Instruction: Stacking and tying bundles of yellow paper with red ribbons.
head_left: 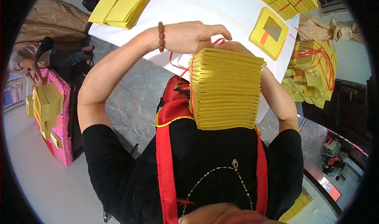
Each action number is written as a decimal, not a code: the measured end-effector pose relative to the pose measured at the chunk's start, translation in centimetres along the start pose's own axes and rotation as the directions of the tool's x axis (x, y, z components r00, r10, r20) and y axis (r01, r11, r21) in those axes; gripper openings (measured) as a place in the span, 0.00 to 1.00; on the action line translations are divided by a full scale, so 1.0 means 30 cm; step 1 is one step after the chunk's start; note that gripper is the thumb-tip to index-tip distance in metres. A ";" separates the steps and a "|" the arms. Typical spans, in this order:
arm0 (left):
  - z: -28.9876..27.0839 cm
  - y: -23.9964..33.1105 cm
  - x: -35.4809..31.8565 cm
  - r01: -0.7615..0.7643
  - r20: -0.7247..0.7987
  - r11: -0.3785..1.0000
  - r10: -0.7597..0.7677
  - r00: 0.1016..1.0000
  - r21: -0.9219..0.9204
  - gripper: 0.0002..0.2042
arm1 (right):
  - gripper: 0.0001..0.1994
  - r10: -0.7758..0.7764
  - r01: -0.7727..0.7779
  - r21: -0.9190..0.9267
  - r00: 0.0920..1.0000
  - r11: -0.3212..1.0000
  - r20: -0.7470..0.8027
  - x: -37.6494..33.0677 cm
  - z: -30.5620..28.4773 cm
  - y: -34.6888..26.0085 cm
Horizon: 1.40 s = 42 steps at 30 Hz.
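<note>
A thick stack of yellow folded packets (227,90) rests upright against my front, over a red apron (175,112). Red ribbon (219,42) runs along the stack's left edge and forms a small loop at its far side. At that far edge my left hand (187,36), wearing a brown bead bracelet (161,36), has its fingers bent and closed on the ribbon, the index finger crooked outward. My right hand (237,47) reaches round behind the stack beside the loop. Its fingers are mostly hidden by the stack and the left hand.
A white table (221,11) lies ahead, bearing yellow bundles (120,9) at far left, tied bundles (282,1) at far right and a windowed yellow packet (268,32). More yellow packets with red strings (312,70) hang at right. Another person (29,62) is beside a pink-covered surface (63,117) at left.
</note>
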<state>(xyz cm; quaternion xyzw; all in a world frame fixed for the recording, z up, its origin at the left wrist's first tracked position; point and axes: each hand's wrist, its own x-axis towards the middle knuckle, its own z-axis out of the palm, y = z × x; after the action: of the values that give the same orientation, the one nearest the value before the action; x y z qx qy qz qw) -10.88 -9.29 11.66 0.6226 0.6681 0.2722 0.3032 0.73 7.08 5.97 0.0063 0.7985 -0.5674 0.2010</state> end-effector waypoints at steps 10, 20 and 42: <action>-0.100 0.158 0.209 -0.077 0.060 0.961 0.063 0.996 0.267 0.13 | 0.13 -0.067 0.010 0.465 0.992 0.885 0.106 -0.005 -0.013 0.091; 0.028 0.301 0.106 -0.266 0.010 0.833 0.299 0.954 0.486 0.11 | 0.14 -0.088 -0.114 0.775 0.973 0.622 0.213 0.051 -0.034 0.297; 0.088 0.103 -0.051 0.171 -0.101 0.910 -0.143 0.985 0.377 0.35 | 0.16 -0.007 -0.301 0.849 0.941 0.435 0.338 0.069 0.075 0.485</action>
<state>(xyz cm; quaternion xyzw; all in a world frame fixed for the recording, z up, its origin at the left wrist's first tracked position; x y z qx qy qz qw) -6.78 -10.61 12.29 0.6042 0.7667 0.1327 0.1719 3.01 9.76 -8.46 0.0977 0.3385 -0.8751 0.3318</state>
